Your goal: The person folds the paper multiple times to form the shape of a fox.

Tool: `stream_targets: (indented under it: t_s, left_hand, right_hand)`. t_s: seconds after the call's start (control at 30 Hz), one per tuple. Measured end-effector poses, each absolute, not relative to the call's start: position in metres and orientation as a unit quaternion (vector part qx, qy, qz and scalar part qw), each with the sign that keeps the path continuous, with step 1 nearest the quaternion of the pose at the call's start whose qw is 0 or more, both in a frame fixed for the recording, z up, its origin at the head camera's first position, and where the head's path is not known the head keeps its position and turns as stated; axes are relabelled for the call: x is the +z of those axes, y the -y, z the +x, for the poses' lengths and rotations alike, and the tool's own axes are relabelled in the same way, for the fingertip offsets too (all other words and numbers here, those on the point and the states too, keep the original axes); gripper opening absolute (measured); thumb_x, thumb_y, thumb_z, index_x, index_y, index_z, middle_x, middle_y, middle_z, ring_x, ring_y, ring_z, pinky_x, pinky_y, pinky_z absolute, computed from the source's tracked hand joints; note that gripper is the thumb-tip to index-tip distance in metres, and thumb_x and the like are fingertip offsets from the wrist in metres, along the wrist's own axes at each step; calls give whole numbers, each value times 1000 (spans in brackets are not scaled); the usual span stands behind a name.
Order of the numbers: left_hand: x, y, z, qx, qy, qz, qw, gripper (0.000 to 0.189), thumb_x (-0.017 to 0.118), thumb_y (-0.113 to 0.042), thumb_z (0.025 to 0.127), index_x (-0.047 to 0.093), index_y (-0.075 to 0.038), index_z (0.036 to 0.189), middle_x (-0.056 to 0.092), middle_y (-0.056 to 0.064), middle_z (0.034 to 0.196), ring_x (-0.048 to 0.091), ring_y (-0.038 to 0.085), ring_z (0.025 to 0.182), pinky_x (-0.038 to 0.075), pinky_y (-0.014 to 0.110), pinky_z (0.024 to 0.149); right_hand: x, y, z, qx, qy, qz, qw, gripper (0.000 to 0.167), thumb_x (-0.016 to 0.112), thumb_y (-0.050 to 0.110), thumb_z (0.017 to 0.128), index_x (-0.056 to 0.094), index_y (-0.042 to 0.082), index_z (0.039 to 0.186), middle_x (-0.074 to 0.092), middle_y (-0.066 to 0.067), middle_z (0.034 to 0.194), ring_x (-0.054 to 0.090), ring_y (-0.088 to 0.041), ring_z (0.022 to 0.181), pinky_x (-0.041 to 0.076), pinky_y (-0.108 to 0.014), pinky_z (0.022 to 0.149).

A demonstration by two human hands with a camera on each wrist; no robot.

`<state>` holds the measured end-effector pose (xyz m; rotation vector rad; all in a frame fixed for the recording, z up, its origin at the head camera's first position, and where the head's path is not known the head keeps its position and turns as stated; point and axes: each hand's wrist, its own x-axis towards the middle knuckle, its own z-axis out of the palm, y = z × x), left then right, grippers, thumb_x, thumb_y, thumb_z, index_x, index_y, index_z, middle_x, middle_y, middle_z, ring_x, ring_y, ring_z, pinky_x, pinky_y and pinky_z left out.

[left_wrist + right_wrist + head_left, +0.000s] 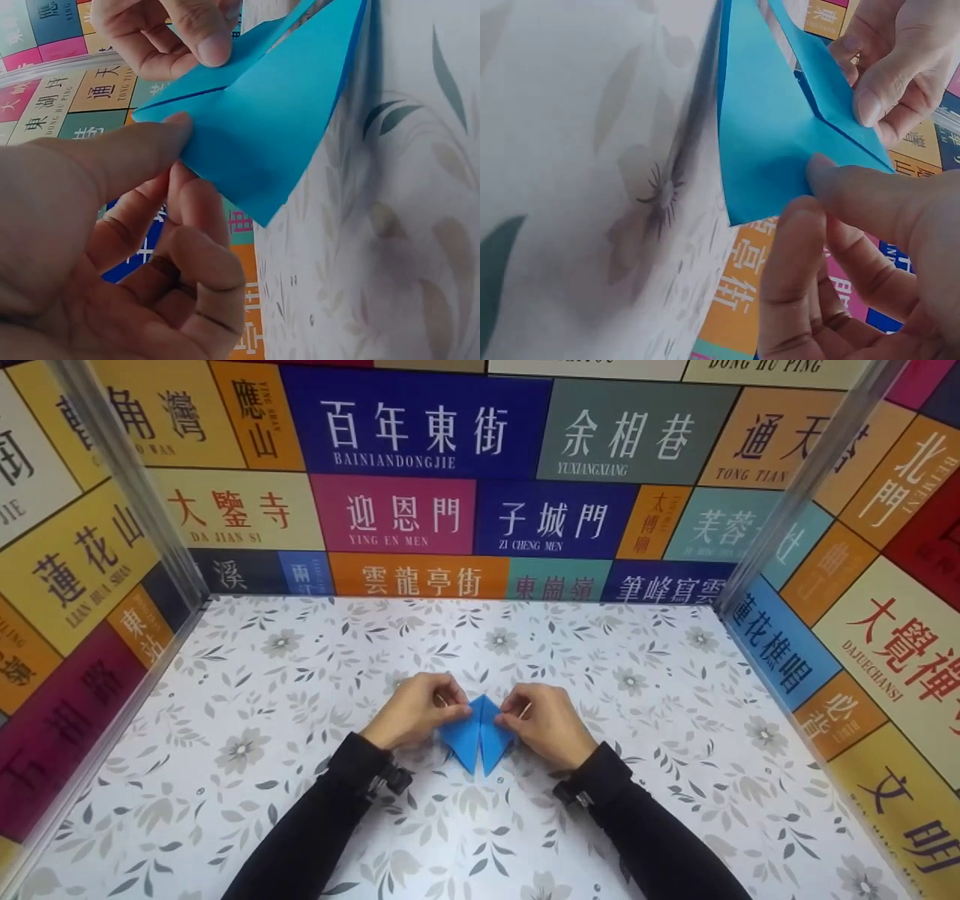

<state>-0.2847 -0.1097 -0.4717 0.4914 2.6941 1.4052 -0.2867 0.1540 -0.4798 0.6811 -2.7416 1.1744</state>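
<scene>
Between both hands is a folded piece of blue paper (469,735), pointed at the top and split into two tips towards the person. My left hand (420,709) pinches its left upper edge between thumb and forefinger. On the opposite edge, my right hand (546,724) pinches it the same way. In the left wrist view the blue paper (262,135) shows a crease line down its middle, with the left thumb lying flat on one half. The right wrist view shows the blue paper (765,142) tilted over the table, its two flaps parting along a slit.
The table (247,810) has a white cover printed with grey flowers and leaves. Panels with coloured street-name signs (420,427) stand behind it and along both sides. Black sleeves (300,825) with small wrist cameras cover the forearms.
</scene>
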Motion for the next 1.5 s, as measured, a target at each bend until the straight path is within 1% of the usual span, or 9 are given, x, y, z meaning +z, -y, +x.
stream_targets:
  t_s: [0.1, 0.37, 0.5, 0.67, 0.73, 0.93, 1.13, 1.33, 1.5]
  left_hand:
    - [-468, 111, -285, 455, -874, 170, 12, 9, 89, -20, 104, 83, -14, 104, 84, 6, 102, 75, 23, 90, 59, 28, 81]
    - [-455, 114, -282, 443, -871, 205, -62, 6, 89, -16, 104, 83, -15, 103, 85, 4, 102, 75, 16, 91, 62, 31, 85]
    - [-450, 116, -282, 435, -863, 230, -113, 7, 90, -14, 103, 84, -14, 103, 84, 4, 103, 77, 20, 93, 67, 39, 86]
    - [-449, 117, -283, 414, -856, 255, -176, 8, 91, -10, 102, 83, -11, 104, 82, 8, 102, 79, 31, 94, 69, 50, 86]
    - [-450, 117, -283, 401, -857, 260, -193, 8, 90, -8, 101, 83, -10, 104, 81, 9, 103, 80, 34, 95, 70, 47, 85]
    - [-460, 116, -283, 334, -863, 283, -252, 12, 92, -7, 99, 81, -10, 104, 78, 7, 105, 82, 28, 95, 71, 34, 86]
    - [-466, 115, -282, 279, -853, 323, -302, 16, 94, -5, 97, 81, -12, 103, 75, 5, 103, 81, 22, 97, 71, 32, 86]
    - [-471, 111, -282, 231, -851, 352, -314, 16, 95, -10, 97, 81, -16, 102, 75, 0, 103, 79, 18, 97, 69, 31, 82]
    - [-474, 107, -281, 192, -838, 376, -346, 18, 96, -11, 97, 79, -18, 99, 73, -1, 100, 77, 18, 92, 68, 30, 77]
  right_hand:
    - [-475, -154, -286, 389, 895, 213, 47, 11, 95, 12, 97, 84, 14, 98, 83, 0, 92, 70, -10, 76, 58, -24, 70]
    - [-465, -157, -284, 384, 892, 217, 97, 14, 96, 14, 98, 86, 14, 107, 81, -1, 93, 71, -10, 76, 60, -25, 71]
    - [-462, -160, -285, 386, 886, 228, 122, 11, 94, 11, 99, 86, 12, 106, 82, -5, 94, 74, -14, 78, 62, -27, 74]
    - [-460, -165, -288, 388, 880, 230, 147, 5, 90, 9, 101, 87, 10, 105, 86, -7, 97, 79, -24, 83, 70, -41, 79]
    - [-460, -167, -289, 386, 881, 228, 152, 5, 89, 9, 102, 88, 9, 106, 87, -8, 99, 81, -26, 85, 72, -46, 81]
    - [-460, -173, -289, 373, 887, 226, 150, 6, 87, 8, 103, 88, 8, 109, 86, -10, 104, 82, -28, 91, 72, -52, 86]
    - [-460, -177, -289, 349, 896, 233, 145, 9, 88, 6, 101, 88, 4, 109, 86, -15, 107, 84, -37, 98, 72, -54, 92]
    - [-459, -181, -288, 297, 915, 243, 128, 9, 88, 9, 101, 89, 5, 109, 86, -15, 106, 84, -38, 100, 71, -52, 91]
    - [-459, -183, -286, 276, 921, 252, 114, 9, 87, 6, 100, 89, 5, 109, 85, -18, 106, 84, -40, 99, 71, -54, 89]
